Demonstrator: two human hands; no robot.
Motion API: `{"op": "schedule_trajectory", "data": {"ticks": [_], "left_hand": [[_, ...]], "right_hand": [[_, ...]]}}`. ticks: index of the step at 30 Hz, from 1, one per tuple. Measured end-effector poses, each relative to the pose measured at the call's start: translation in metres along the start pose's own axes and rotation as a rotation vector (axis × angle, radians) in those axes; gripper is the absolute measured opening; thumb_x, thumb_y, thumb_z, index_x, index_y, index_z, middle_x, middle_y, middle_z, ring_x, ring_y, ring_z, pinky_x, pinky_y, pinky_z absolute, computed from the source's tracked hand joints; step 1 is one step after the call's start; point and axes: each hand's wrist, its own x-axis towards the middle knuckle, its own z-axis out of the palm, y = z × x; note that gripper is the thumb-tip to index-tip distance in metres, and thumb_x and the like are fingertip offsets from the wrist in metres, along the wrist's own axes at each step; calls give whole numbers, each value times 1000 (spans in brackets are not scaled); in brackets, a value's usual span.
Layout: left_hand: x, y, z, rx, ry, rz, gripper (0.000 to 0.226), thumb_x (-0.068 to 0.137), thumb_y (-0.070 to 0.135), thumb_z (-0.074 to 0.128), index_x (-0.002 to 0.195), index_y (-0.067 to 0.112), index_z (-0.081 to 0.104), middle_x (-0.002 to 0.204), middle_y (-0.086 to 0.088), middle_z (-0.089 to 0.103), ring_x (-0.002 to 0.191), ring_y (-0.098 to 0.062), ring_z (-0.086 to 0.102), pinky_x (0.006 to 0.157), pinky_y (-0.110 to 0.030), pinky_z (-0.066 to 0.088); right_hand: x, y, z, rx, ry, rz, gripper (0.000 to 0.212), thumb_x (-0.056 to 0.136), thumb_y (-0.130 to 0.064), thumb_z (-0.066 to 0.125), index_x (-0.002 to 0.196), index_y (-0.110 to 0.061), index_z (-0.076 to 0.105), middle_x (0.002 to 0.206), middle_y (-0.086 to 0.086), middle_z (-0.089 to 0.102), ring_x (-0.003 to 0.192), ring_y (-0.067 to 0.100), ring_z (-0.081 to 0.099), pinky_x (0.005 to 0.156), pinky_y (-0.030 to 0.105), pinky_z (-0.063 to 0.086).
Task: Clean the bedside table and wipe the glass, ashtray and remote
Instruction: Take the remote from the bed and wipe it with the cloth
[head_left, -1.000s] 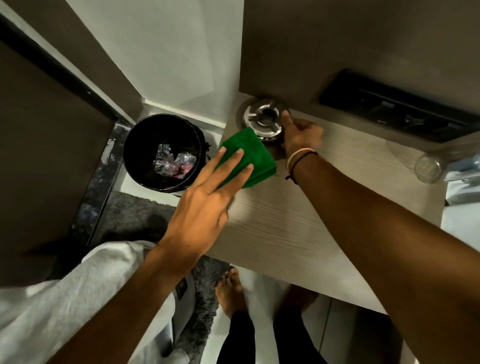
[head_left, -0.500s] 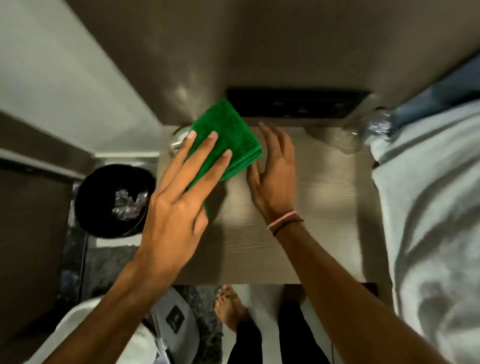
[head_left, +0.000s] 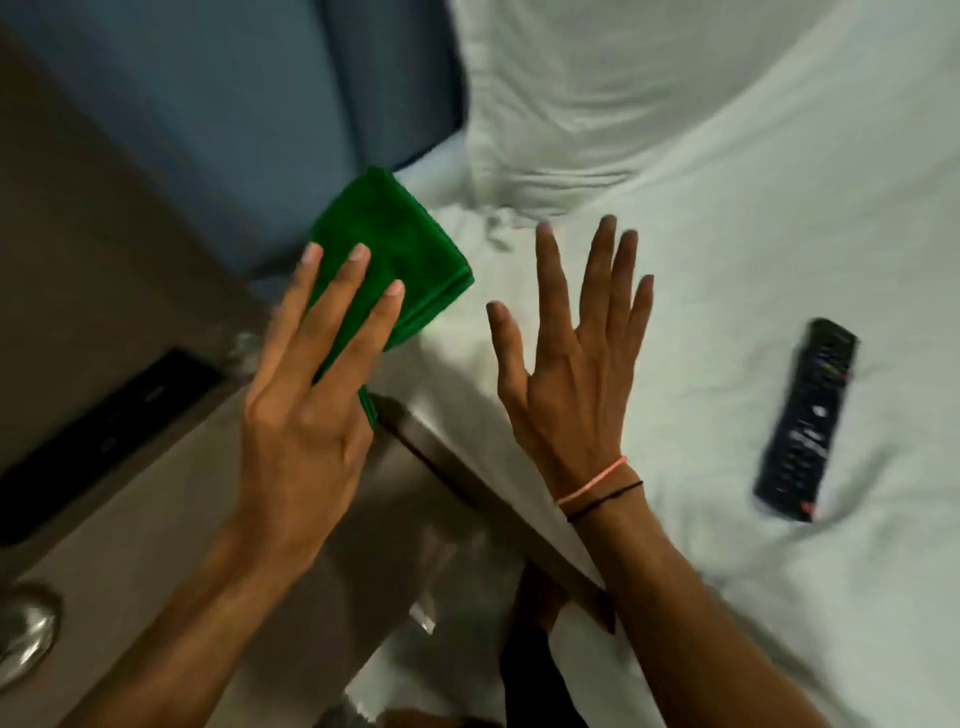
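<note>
My left hand (head_left: 306, 410) holds a folded green cloth (head_left: 395, 254), fingers laid flat over it, above the table's far right corner and the bed's edge. My right hand (head_left: 571, 364) is held over the white bed sheet (head_left: 727, 260) with fingers spread and nothing in it. The black remote (head_left: 805, 421) lies on the sheet, to the right of my right hand and apart from it. The metal ashtray (head_left: 23, 634) sits on the wooden bedside table (head_left: 156, 530) at the lower left edge of the view. A blurred clear shape (head_left: 241, 348) behind my left hand may be the glass.
A black panel (head_left: 104, 436) is set in the wall behind the table. A white pillow (head_left: 623, 104) rests against the blue headboard (head_left: 260, 104). The table's right edge (head_left: 493, 504) runs along the bed.
The view has swung right from the table to the bed. Both hands moved right with it; the left still carries the cloth, and the remote has come into view.
</note>
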Motion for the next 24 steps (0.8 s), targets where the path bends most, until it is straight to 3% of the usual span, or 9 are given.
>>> {"op": "schedule_trajectory", "data": {"ticks": [6,9,11,13,15,18,21,24], "left_hand": [[61,82,94,-65,-57,191,76,74,-35,41,138,4,55,150,-19,46,146,-40,34,122,-24,22],[73,115,130,-83,-102,260,77,73,-34,40,138,4,55,150,-18,46,146,-39,34,119,-12,18],[76,130,149,-110,-165,288,78,73,-33,40,140,6,54,152,-15,44,147,-37,33,116,-6,17],[76,139,163,-135,-216,295,76,77,-30,41,141,8,53,153,-13,43,148,-35,31,115,-4,17],[75,145,175,-152,-233,307,70,82,-27,40,141,8,53,153,-13,43,148,-34,31,115,-4,18],[77,147,185,-178,-235,313,63,86,-21,37,140,7,55,152,-14,44,147,-35,33,118,-10,20],[79,132,177,-192,-193,295,57,90,-14,35,138,6,56,151,-14,46,146,-36,35,120,-18,25],[80,109,157,-189,-138,241,54,92,-16,35,137,5,57,149,-16,47,145,-37,37,121,-26,30]], "right_hand": [[11,133,-48,-234,117,335,61,104,-51,38,157,-21,32,165,24,18,154,40,12,122,58,15],[0,188,-58,-320,86,504,56,104,-42,42,155,-20,37,164,25,21,154,41,14,123,58,16],[-9,213,-60,-267,44,607,54,101,-33,49,153,-19,41,162,25,25,152,40,22,122,55,21],[-19,225,-60,-107,1,654,54,99,-25,54,151,-17,42,157,20,35,143,36,38,115,49,37],[-28,229,-60,-27,-10,646,54,97,-23,56,150,-17,43,153,14,41,134,31,45,104,41,46],[-27,236,-61,-18,-1,651,53,92,-20,58,145,-19,50,149,10,46,129,29,49,91,34,48],[-14,233,-66,-23,30,557,45,84,-19,63,128,-17,64,125,6,62,105,26,61,73,25,43],[4,213,-75,274,137,527,39,82,-16,71,121,-14,71,106,-4,70,91,9,66,76,13,49]]}}
